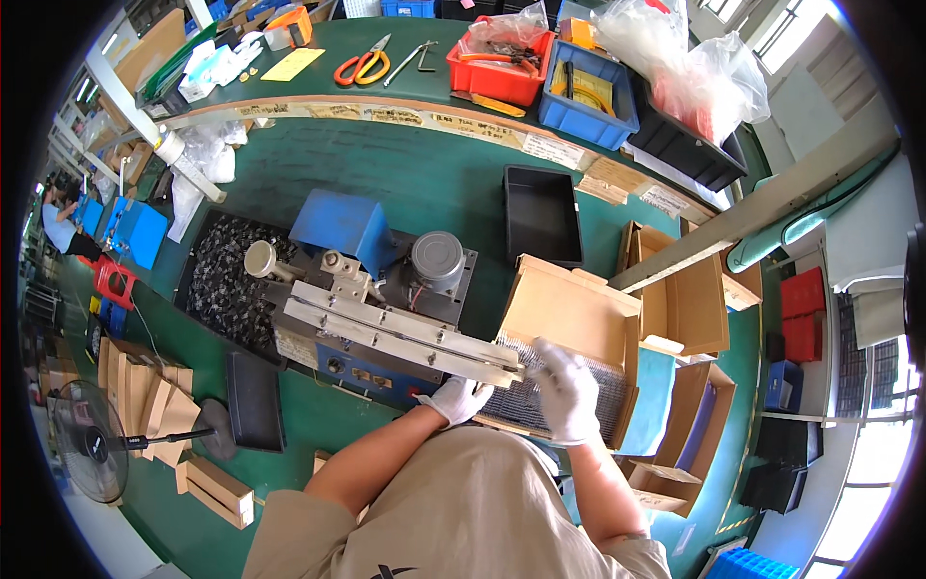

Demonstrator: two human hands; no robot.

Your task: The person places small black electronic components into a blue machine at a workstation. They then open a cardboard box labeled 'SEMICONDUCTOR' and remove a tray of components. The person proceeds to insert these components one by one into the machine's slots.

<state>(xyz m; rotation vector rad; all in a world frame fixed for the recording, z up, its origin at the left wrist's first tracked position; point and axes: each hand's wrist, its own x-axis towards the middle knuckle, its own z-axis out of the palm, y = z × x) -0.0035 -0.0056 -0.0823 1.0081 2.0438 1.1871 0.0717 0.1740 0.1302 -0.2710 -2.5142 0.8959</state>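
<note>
Both my hands wear white gloves. My left hand (460, 398) is beneath the outer end of a long pale metal rail (405, 333), which hides most of its fingers. Just beyond that end, my right hand (567, 394) hovers over a shallow cardboard box (569, 301) with its lid flap raised. Motion smears its fingers, so I cannot make out whether they hold anything. Tight rows of thin, dark, shiny pieces (606, 391) fill the box. The rail belongs to a bench machine with a blue housing (340, 230) and a round grey motor-like cylinder (437, 259).
Small dark parts heap in a black tray (231, 280) left of the machine. A black bin (543, 217) stands behind. Open cardboard boxes (680, 299) sit at right. The shelf above carries orange-handled scissors (363, 69), a red bin (502, 72) and a blue bin (588, 101). A fan (92, 442) stands left.
</note>
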